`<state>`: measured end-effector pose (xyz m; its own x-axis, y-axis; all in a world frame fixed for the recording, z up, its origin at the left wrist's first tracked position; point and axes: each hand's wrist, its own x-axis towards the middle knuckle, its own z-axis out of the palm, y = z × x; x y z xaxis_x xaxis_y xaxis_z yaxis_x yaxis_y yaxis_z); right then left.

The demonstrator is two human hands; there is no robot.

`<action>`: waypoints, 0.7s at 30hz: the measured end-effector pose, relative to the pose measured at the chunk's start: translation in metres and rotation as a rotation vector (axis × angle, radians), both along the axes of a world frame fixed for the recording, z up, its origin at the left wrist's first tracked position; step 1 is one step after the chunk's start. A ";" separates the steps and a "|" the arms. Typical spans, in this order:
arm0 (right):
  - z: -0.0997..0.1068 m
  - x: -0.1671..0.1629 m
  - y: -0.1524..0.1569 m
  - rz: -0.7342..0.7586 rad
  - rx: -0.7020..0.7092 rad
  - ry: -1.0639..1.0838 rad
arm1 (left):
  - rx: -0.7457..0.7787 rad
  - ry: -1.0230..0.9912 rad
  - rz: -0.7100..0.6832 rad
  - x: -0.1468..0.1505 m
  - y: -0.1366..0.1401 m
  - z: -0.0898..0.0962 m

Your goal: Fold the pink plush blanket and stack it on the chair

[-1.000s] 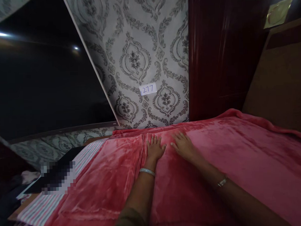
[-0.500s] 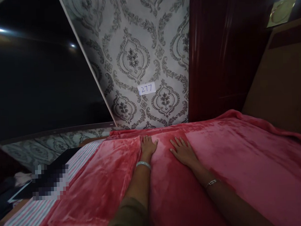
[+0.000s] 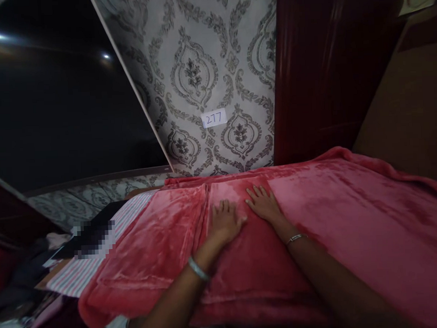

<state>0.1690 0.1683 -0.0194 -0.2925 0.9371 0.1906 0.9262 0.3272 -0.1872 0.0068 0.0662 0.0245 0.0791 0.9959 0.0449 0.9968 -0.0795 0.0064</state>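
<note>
A plush red-pink blanket [image 3: 349, 217] lies spread over the surface before me, its left part folded over into a thicker layer with an edge running away from me. My left hand [image 3: 226, 222] rests palm down just right of that folded edge, fingers spread. Flat on the blanket farther right lies my right hand [image 3: 263, 203], its fingers also apart and pointing toward the wall. Neither hand grips the cloth. A pale bangle circles the left wrist and a thin bracelet the right.
Striped cloth [image 3: 75, 279] shows beyond the blanket's left edge, with a dark flat item on it, partly pixelated. A large black screen [image 3: 66, 102] leans at the left. Behind are patterned wallpaper [image 3: 194, 88] with a "277" label [image 3: 214, 117], a dark red panel [image 3: 309, 84] and a brown board [image 3: 406, 100].
My left hand has moved off the folded edge, slightly right and nearer to me. My right hand stays at almost the same place. The view has tilted down a little, showing the blanket's near edge.
</note>
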 end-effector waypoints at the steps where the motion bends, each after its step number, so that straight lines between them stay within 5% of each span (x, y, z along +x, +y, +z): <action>1: 0.000 0.000 0.000 0.002 -0.011 0.003 | 0.001 -0.010 -0.013 0.000 -0.015 -0.006; 7: 0.003 -0.001 0.004 0.013 -0.081 0.024 | 0.105 -0.017 0.017 -0.009 -0.045 -0.028; 14: 0.005 0.018 0.002 0.055 -0.149 0.065 | 0.114 -0.030 0.005 -0.009 -0.041 -0.026; 21: -0.017 0.066 -0.032 0.072 -0.123 0.159 | 0.071 -0.060 0.043 -0.009 -0.052 -0.013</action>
<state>0.2352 0.1367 -0.0363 -0.3347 0.9340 0.1251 0.8569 0.3569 -0.3720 -0.0023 0.0147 0.0112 0.0314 0.9925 0.1184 0.9973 -0.0390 0.0616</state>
